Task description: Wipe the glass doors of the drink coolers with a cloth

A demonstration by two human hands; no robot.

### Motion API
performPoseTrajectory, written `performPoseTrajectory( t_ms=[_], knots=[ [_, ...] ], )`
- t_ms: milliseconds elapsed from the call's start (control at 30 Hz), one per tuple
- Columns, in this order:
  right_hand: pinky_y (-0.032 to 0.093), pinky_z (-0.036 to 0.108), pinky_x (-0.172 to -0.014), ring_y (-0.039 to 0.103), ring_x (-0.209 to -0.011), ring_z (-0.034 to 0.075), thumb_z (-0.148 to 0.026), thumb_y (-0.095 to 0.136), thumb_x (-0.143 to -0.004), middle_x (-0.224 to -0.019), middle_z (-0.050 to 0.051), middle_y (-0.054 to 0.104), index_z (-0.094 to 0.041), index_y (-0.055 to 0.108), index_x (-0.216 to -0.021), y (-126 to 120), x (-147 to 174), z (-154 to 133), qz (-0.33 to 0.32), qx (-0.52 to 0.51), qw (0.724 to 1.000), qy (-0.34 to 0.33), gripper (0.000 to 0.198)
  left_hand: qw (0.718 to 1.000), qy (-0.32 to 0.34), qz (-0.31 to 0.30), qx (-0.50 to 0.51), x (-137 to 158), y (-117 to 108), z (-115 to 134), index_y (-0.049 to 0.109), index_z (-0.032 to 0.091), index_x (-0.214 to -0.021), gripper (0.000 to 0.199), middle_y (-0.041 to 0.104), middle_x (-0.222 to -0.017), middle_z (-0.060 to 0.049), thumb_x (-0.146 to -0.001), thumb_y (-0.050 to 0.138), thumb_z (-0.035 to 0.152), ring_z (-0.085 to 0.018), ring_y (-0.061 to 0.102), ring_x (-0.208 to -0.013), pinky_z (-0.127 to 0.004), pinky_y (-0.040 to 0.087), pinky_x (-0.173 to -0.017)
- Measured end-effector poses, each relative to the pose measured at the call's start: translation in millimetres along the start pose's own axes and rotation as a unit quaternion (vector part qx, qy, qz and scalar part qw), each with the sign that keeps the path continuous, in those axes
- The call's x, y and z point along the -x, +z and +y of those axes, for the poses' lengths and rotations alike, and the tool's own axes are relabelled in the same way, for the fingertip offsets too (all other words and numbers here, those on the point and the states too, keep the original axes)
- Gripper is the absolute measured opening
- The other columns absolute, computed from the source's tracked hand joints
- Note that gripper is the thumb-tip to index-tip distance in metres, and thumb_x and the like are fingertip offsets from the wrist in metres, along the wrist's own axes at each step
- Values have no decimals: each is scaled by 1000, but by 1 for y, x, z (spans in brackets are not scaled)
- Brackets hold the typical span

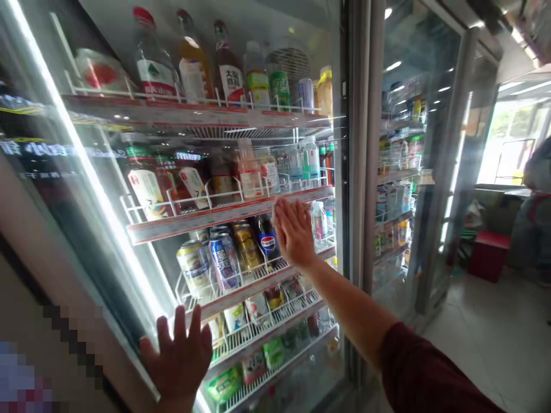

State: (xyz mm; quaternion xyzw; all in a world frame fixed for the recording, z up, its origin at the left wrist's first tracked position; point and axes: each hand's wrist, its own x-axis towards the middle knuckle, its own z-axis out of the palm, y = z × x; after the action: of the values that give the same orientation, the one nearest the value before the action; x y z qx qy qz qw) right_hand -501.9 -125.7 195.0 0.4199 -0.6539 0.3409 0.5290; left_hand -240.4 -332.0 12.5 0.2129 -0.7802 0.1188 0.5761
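Observation:
A glass door (262, 51) of a lit drinks cooler stands in front of me. My right hand (295, 235) is raised to it at mid-height, fingers stretched out and lying flat towards the pane. Whether anything thin lies under that palm I cannot tell. Lower left, my left hand (178, 355) is open with its fingers spread, close to the glass and holding nothing. Through the pane, cans (224, 261) and a dark Pepsi bottle (267, 241) show near my right hand. Bottled drinks (150, 69) line the upper shelves.
A grey door frame (359, 172) divides this cooler from a second glass-doored cooler (400, 160) on the right. Further right are a red box (489, 256), a blurred person (534, 212) and a bright window (514, 135). Grey floor (486, 332) runs along the coolers.

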Motion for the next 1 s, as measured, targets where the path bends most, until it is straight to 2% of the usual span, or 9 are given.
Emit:
performPoseTrajectory(
  t_ms=[100, 200, 400, 467, 600, 667, 767, 833, 1000],
  knots=[
    [34, 66, -134, 32, -167, 32, -31, 37, -115, -171, 9, 50, -27, 27, -174, 2, 14, 49, 73, 9, 991, 113, 61, 999, -26, -3, 22, -1, 0, -1, 20, 66, -162, 91, 21, -177, 18, -87, 65, 43, -42, 21, -166, -74, 7, -133],
    [33, 68, -133, 34, -166, 33, -31, 30, -115, -173, 16, 44, -20, 21, -175, 11, 40, 48, 126, 1, 975, 184, 62, 998, -40, -14, 36, 0, 1, -3, 20, 69, -160, 92, 21, -174, 20, -83, 65, 48, -44, 21, -166, -78, 8, -132],
    [26, 59, -139, 28, -169, 27, -33, 44, -112, -171, 1, 50, -33, 45, -167, 4, 69, 1, -71, -20, 997, -12, 55, 1000, -1, 17, 21, -2, 1, 5, 31, 57, -166, 85, 35, -175, 5, -92, 67, 37, -40, 24, -166, -81, 12, -130],
    [22, 65, -137, 28, -169, 30, -36, 41, -112, -172, 4, 49, -31, 50, -164, -6, 58, 16, -83, -6, 996, 11, 53, 1000, 4, 21, 7, -3, -3, 12, 43, 45, -165, 72, 46, -171, -4, -96, 64, 36, -41, 29, -165, -81, 15, -129],
    [21, 75, -133, 16, -171, 38, -36, 33, -110, -177, 20, 37, -10, 38, -169, -10, 31, 57, -10, 7, 986, 165, 65, 1000, -14, 2, -26, -1, -10, 27, 59, 29, -153, 52, 57, -160, -12, -101, 59, 38, -38, 35, -162, -69, 16, -133],
    [22, 70, -134, 17, -171, 36, -37, 34, -110, -176, 20, 37, -8, 38, -169, -9, 28, 61, -19, -23, 994, 109, 66, 999, -30, -2, -34, -3, -14, 36, 62, 27, -150, 50, 57, -159, -14, -102, 58, 40, -36, 36, -161, -64, 17, -133],
    [27, 60, -136, 22, -170, 31, -39, 38, -110, -173, 12, 46, -19, 49, -165, -13, 31, 55, -102, -74, 991, -53, 60, 998, -46, 28, -29, -18, -21, 46, 64, 23, -146, 48, 56, -157, -18, -103, 55, 42, -35, 37, -160, -59, 22, -131],
    [28, 60, -136, 22, -170, 31, -40, 40, -109, -173, 9, 47, -23, 49, -165, -13, 26, 61, -113, -78, 987, -78, 59, 997, -41, 55, -26, -38, -27, 49, 64, 21, -146, 48, 54, -158, -19, -104, 53, 42, -35, 36, -160, -59, 22, -130],
    [17, 74, -134, 12, -172, 37, -38, 36, -105, -179, 19, 29, -10, 17, -175, -3, -2, 84, 55, -51, 989, 127, 78, 998, -10, 65, -22, -93, -31, 44, 55, 20, -156, 55, 42, -170, -18, -106, 50, 41, -36, 22, -166, -64, 10, -133]
  ],
)
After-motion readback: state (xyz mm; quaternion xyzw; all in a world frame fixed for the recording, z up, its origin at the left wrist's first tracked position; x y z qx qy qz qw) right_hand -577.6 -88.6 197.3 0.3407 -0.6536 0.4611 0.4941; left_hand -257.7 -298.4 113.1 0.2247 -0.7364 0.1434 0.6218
